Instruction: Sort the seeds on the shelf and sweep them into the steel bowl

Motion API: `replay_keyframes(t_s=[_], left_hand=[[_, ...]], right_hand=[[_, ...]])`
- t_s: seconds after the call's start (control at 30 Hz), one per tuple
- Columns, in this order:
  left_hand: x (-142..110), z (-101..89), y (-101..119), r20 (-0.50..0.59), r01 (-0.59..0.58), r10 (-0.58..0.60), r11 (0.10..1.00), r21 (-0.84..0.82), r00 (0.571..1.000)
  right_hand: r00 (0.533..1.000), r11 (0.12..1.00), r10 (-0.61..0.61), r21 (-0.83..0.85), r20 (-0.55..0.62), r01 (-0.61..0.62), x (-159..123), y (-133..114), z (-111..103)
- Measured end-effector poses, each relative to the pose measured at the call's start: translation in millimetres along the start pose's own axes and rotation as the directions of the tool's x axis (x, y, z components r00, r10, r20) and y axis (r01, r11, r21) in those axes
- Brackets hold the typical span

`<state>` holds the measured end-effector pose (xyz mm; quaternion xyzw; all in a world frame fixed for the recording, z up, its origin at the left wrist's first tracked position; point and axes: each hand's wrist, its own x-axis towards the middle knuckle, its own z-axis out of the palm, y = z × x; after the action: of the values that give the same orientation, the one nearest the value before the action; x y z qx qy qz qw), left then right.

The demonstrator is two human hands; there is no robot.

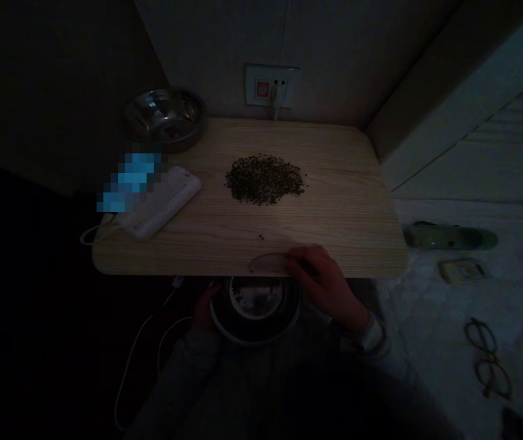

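Note:
A pile of small dark grains (264, 179), like seeds or peppercorns, is spread over the middle of the small wooden table (335, 214). A couple of loose grains (261, 236) lie nearer the front edge. At that edge my right hand (323, 278) pinches a thin, see-through curved piece (268, 263), perhaps a plastic scraper, held low against the tabletop. Below the edge, my left hand (204, 310) grips the left side of a round dark bowl (255, 335) with a pale rim. Several grains show inside it; the table hides its far part.
A metal basin (165, 119) stands at the back left. In front of it are a white power strip (163, 205) and a blurred blue glowing patch. White cables hang at left. Glasses (488, 357), a green pouch-like item (454, 237) and a small pale box (463, 271) lie on the bedding.

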<state>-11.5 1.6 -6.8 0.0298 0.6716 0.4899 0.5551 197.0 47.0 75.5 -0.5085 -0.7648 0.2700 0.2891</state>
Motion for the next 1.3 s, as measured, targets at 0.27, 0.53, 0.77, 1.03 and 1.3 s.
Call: replay_keyframes(t_s=[0.27,0.53,0.77,1.03,1.3], left_hand=[[5,-4.3,-7,0.062,0.031,-0.028,0.998,-0.05,0.998],[-3,4.2,3,-0.033,0.08,-0.081,0.996,-0.026,0.996],[5,-2.5,-7,0.065,0.093,-0.089,0.994,-0.06,0.994],[2,-0.4,-3,0.021,0.04,-0.039,0.999,-0.03,0.999],[-11,13.8,10,0.041,0.13,-0.126,0.987,-0.09,0.991]], right_hand=[[1.0,1.0,-0.021,-0.011,0.013,0.021,-1,-1,1],[0.995,0.994,0.092,0.063,-0.039,-0.089,-2,5,-1],[0.967,0.975,0.221,0.053,-0.13,-0.216,4,14,-11],[0.981,0.989,0.144,0.025,-0.13,-0.142,23,11,-10],[0.993,0.993,0.111,0.046,-0.048,-0.109,27,9,-7]])
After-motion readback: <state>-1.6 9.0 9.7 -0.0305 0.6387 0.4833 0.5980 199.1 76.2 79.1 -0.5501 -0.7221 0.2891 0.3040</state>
